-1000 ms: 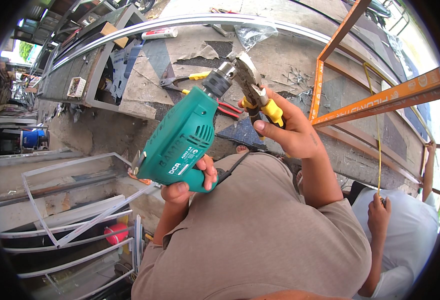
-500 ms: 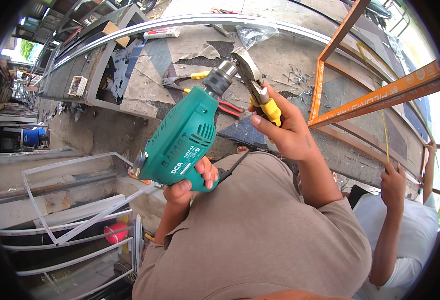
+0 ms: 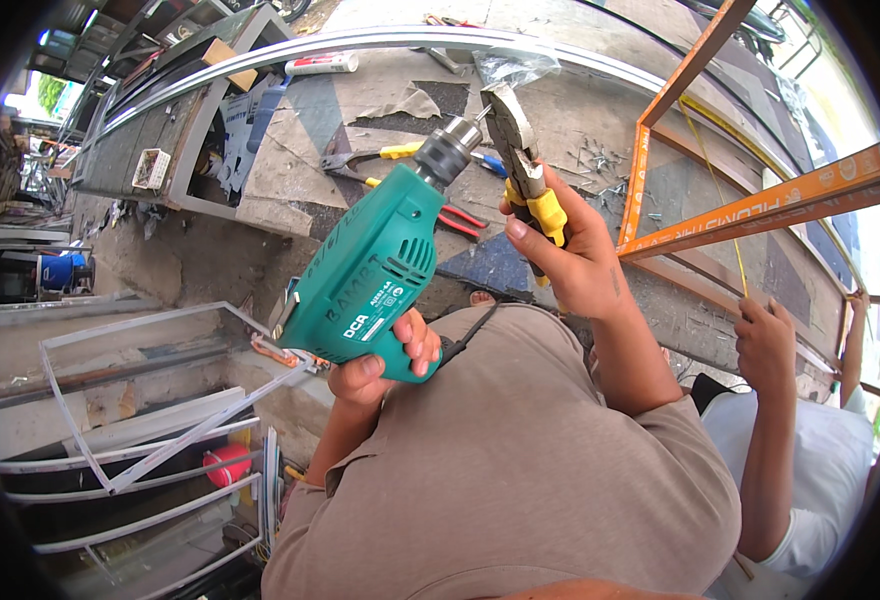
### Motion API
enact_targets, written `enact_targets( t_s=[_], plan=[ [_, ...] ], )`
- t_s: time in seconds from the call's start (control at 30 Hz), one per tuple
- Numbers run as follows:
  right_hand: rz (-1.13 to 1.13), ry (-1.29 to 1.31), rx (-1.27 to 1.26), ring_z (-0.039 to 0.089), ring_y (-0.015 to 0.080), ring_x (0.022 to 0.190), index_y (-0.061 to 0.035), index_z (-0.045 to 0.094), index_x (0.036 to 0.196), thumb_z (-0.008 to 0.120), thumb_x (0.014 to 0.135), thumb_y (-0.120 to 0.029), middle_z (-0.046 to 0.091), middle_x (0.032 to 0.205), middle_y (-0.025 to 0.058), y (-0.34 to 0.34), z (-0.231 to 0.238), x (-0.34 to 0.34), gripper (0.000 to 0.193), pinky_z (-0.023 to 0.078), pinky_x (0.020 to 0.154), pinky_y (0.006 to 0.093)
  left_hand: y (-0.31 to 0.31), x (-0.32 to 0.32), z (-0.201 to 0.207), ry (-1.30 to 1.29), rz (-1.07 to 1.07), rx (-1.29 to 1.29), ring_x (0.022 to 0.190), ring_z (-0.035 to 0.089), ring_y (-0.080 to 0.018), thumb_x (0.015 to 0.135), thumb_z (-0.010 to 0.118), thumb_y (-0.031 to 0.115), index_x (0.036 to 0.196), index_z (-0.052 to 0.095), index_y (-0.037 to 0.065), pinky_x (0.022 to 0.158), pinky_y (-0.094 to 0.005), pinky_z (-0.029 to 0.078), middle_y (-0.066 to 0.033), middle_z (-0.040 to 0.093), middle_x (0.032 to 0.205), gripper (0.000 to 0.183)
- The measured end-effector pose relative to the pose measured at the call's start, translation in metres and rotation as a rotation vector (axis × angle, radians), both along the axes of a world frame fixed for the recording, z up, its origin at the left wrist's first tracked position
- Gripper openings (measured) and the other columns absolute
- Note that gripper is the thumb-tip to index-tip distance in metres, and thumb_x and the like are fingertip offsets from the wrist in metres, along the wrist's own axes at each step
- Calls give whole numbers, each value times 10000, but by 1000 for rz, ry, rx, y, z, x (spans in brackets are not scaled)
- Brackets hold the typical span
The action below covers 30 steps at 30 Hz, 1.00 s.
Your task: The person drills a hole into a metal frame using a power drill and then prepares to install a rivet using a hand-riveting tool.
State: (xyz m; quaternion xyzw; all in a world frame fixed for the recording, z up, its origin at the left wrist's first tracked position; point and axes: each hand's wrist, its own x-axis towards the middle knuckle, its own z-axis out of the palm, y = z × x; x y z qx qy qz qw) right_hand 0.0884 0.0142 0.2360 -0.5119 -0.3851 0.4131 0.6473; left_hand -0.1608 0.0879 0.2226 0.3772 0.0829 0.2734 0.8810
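Observation:
My left hand [image 3: 388,362] is closed round the handle of a green power drill [image 3: 375,260], its black keyless-looking chuck [image 3: 447,150] tilted up and away to the right. A thin bit [image 3: 483,113] sticks out of the chuck. In my right hand [image 3: 575,240] is a pair of pliers [image 3: 512,135] with yellow and black handles. The pliers' jaws are beside the bit's tip; whether they touch it I cannot tell. On the bench behind lie another pair of pliers with yellow handles [image 3: 398,151] and a red-handled tool [image 3: 460,221].
An orange metal frame [image 3: 760,205] stands on the bench [image 3: 380,105] at right. A long white metal profile [image 3: 400,37] crosses the back. Screws [image 3: 600,157] lie scattered. A co-worker's hand [image 3: 765,340] holds a yellow tape measure [image 3: 743,270]. Metal frames [image 3: 130,400] stand at left.
The pliers have shifted slightly right, away from the chuck, and the bit now shows between them. The drill has tilted a little. The co-worker's hand has moved left and up with the tape.

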Motion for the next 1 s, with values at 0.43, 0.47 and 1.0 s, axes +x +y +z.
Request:
enact_targets(
  t_s=[0.43,0.47,1.0],
  plan=[
    [-10,42,-13,573,97,1028,-22,393,1514,676,941,-60,622,1120,33,4,-1,7,640,485,893,275,5,5,2,3,-31,8,708,593,-187,764,684,287,1055,538,39,783,-393,467,-80,561,885,409],
    [-15,39,-18,574,98,1027,-22,392,1514,675,941,-59,622,1118,33,4,-1,7,640,485,893,277,5,5,2,6,-30,7,708,593,-186,765,685,286,1056,538,38,784,-393,468,-80,561,886,409],
    [5,54,-7,553,87,967,-31,396,1515,655,946,-37,602,1065,5,1,2,12,626,473,852,270,-1,5,7,34,-2,28,695,583,-176,773,679,273,1044,540,46,761,-386,463,-70,558,858,380]
  ],
)
